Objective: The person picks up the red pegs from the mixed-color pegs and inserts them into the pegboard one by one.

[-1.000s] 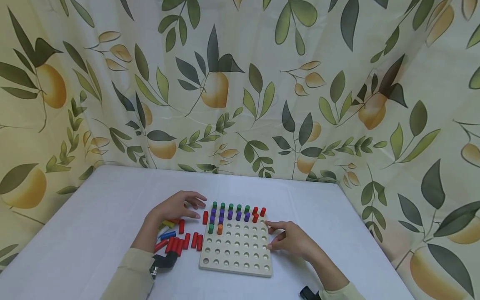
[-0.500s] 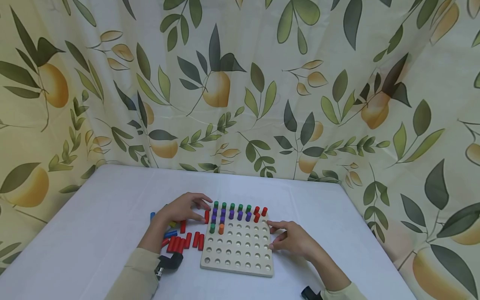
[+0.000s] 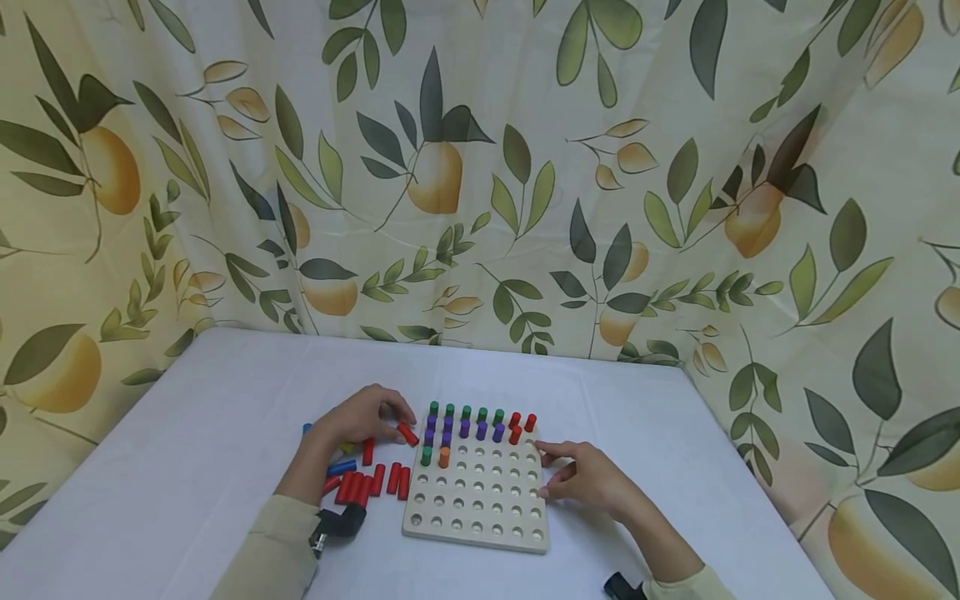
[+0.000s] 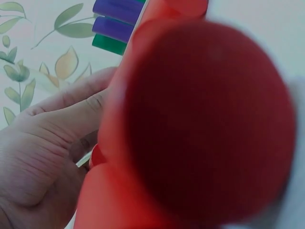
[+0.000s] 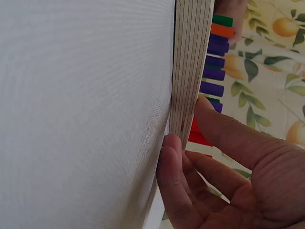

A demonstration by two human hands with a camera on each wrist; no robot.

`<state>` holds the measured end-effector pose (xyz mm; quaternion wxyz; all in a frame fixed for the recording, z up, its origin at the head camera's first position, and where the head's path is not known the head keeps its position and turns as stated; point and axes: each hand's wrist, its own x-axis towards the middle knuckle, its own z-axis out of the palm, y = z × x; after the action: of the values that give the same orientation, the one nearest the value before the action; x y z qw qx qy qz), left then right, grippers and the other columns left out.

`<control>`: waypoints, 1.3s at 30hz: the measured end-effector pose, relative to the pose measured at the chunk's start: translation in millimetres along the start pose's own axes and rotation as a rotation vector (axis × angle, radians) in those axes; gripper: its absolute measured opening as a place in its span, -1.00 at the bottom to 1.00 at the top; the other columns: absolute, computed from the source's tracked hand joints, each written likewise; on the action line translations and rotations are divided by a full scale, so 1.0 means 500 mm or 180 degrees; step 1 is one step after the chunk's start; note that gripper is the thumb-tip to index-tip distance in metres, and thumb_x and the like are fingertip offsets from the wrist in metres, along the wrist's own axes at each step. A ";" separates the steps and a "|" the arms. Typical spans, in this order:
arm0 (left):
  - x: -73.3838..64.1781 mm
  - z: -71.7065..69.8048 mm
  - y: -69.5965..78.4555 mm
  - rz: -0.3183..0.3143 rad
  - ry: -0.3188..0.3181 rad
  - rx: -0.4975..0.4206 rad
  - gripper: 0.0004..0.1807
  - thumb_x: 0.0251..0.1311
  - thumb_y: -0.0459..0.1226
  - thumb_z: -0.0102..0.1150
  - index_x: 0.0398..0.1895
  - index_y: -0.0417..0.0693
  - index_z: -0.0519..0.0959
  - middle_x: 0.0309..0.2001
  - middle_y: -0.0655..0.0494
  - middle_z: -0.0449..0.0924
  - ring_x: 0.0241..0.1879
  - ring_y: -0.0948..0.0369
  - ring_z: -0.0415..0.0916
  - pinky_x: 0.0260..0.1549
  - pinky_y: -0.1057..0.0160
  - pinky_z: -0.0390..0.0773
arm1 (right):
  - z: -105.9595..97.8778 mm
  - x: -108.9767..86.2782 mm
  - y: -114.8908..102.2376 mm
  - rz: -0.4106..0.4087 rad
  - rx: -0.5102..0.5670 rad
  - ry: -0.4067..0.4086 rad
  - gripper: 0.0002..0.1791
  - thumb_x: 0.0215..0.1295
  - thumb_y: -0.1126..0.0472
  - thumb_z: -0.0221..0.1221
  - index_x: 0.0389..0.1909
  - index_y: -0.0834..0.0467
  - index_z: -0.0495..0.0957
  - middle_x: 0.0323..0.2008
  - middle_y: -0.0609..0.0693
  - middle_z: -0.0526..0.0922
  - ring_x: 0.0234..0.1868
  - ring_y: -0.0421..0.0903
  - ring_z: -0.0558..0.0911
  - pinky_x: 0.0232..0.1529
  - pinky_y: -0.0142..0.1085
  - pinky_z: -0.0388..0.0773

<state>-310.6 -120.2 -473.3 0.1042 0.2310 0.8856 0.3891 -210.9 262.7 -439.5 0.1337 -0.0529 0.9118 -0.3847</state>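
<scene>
A wooden pegboard (image 3: 468,507) lies on the table, its far rows filled with upright green, purple (image 3: 481,431) and red pegs. One green peg and one orange peg (image 3: 444,457) stand in the third row. Beside the board's far left corner, my left hand (image 3: 369,415) pinches a red peg (image 3: 408,433), which is tilted. My right hand (image 3: 588,477) holds the board's right edge; in the right wrist view the thumb is at its top face and the fingers (image 5: 171,164) at its side. Close red pegs (image 4: 209,124) hide part of my left hand in the left wrist view.
Loose red pegs (image 3: 394,478) lie left of the board, with a blue peg (image 3: 342,467) and a yellow one partly under the left wrist. The white table (image 3: 255,375) ends at a fruit-patterned curtain (image 3: 480,250).
My left hand has moved right to the red peg by the board's far left corner and taken hold of it. That peg has turned from upright-pointing to slanted. The right hand stays put.
</scene>
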 end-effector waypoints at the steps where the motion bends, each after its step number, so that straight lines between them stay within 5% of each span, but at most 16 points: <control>1: 0.000 -0.002 0.000 -0.0004 -0.0006 -0.0005 -0.69 0.05 -0.40 0.57 -0.24 0.22 0.79 -0.21 0.34 0.67 -0.06 0.16 0.48 0.08 0.01 0.52 | 0.000 0.000 0.000 -0.0003 -0.0005 -0.0001 -0.19 -0.02 0.35 0.59 0.34 0.16 0.57 -0.08 -0.04 0.65 -0.40 -0.10 0.57 -0.41 -0.30 0.46; 11: -0.006 -0.020 -0.006 0.0150 0.0002 -0.0221 -0.69 0.09 -0.36 0.56 -0.11 0.13 0.78 -0.22 0.26 0.67 -0.17 0.13 0.55 -0.06 0.11 0.58 | -0.003 -0.002 -0.003 -0.0042 -0.0046 -0.0004 -0.19 -0.02 0.33 0.59 0.35 0.16 0.56 -0.07 -0.05 0.65 -0.40 -0.10 0.57 -0.42 -0.30 0.45; 22: -0.010 -0.023 -0.002 0.0265 -0.0175 -0.0485 -0.65 0.13 -0.45 0.41 -0.01 0.03 0.77 -0.12 0.21 0.69 -0.06 0.11 0.56 0.00 0.10 0.59 | -0.003 -0.004 -0.004 -0.0038 -0.0033 -0.0013 -0.19 -0.01 0.33 0.58 0.35 0.17 0.56 -0.08 -0.05 0.64 -0.39 -0.09 0.57 -0.43 -0.31 0.44; 31: -0.016 -0.032 -0.005 0.0207 -0.0035 -0.0563 -0.62 0.11 -0.48 0.42 -0.02 0.05 0.76 -0.10 0.10 0.68 -0.11 0.05 0.54 -0.12 0.13 0.63 | -0.001 -0.002 -0.005 -0.0036 -0.0027 -0.0017 -0.20 0.00 0.33 0.58 0.35 0.17 0.56 -0.07 -0.04 0.65 -0.39 -0.09 0.57 -0.42 -0.31 0.46; 39: -0.006 -0.021 -0.011 0.0165 -0.0166 -0.0537 -0.74 0.19 -0.39 0.44 -0.06 0.03 0.79 -0.10 0.21 0.71 -0.11 0.12 0.59 -0.02 0.10 0.60 | -0.001 -0.002 -0.007 -0.0019 -0.0019 -0.0029 -0.20 0.00 0.32 0.58 0.36 0.18 0.55 -0.08 -0.04 0.64 -0.39 -0.09 0.57 -0.41 -0.31 0.47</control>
<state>-313.5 -131.5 -470.1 0.1362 0.2543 0.8405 0.4587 -210.0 260.6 -436.3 0.1365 -0.0577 0.9122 -0.3821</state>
